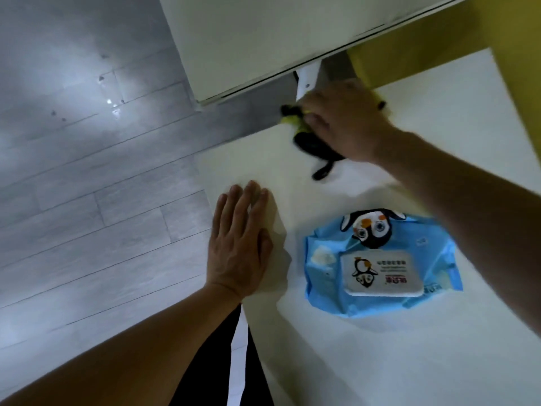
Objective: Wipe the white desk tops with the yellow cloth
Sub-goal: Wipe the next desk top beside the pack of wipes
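The desk top (380, 361) at lower right looks smooth and matt. The wipes pack (383, 263) is glossy, crinkled plastic. At left, the plank floor (87, 186) shines.

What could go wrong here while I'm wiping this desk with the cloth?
The right hand presses the yellow cloth at the white desk far edge, so a further stroke could drag it off into the gap before the second desk. The blue wipes pack lies close behind that arm; a backward sweep might knock it.
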`<state>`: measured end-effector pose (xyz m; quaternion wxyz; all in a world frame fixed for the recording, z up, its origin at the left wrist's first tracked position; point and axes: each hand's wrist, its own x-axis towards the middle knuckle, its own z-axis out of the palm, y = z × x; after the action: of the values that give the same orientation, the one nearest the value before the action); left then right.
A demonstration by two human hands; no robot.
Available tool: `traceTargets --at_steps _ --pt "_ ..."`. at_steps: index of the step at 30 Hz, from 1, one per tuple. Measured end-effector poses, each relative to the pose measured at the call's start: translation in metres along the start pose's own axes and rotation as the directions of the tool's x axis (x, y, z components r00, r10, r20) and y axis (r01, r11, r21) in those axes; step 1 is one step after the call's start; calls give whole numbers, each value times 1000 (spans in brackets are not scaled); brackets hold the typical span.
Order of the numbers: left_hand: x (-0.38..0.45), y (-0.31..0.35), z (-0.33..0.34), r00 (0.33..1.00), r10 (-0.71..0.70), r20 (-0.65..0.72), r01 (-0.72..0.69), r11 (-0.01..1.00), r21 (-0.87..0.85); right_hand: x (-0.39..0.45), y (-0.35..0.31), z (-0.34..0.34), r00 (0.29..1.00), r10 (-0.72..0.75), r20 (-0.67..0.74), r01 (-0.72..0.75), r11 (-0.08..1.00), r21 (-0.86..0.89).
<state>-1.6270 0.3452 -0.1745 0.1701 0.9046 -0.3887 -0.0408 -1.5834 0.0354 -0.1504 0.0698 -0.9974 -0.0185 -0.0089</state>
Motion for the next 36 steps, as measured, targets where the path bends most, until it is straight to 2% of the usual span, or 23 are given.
traceTargets --at_steps 3,6,9,11,14,16,20,22,24,26,29,32,34,36 --pt "1 4 4 1000 -14 2 13 1000 20 -23 43 -10 994 107 2 -106 991 -83" --pt "1 7 3 1000 -21 2 21 999 24 -19 20 -5 985 172 -26 -174 979 -110" --pt "1 7 0 1000 -17 12 17 999 38 0 -34 7 995 102 -11 -103 992 -76" --pt "1 6 -2 1000 -16 20 15 999 52 11 -66 16 999 25 -48 -27 998 -53" --pt "1 4 -3 1000 -1 30 0 999 49 10 -67 9 999 -19 -35 18 1000 -15" --pt "1 3 -4 1000 22 20 -23 999 45 -7 -28 -2 999 48 -27 -48 999 -19" --pt "2 6 -4 1000 23 2 -23 999 46 -53 85 -19 946 293 -139 -308 946 -100" --pt "2 8 -4 1000 16 3 -16 999 41 -67 107 -21 924 367 -107 -377 920 -108" --pt "3 11 -3 1000 1 10 -1 999 54 -58 95 -21 891 444 -101 -452 887 -96" --pt "5 10 -4 1000 -12 6 11 998 61 -40 58 -15 911 402 -93 -411 906 -107" --pt "8 8 -6 1000 18 -16 -17 996 89 -19 -8 0 972 217 -92 -223 973 -57" --pt "10 6 -8 999 45 -15 -42 992 115 -13 -26 0 992 97 -76 -98 995 -20" --pt "11 6 -9 999 45 -15 -43 993 106 -20 -1 -8 992 123 -33 -123 992 -11" --pt "13 6 -9 999 49 -12 -47 994 99 -35 43 -15 960 260 -105 -260 965 10"
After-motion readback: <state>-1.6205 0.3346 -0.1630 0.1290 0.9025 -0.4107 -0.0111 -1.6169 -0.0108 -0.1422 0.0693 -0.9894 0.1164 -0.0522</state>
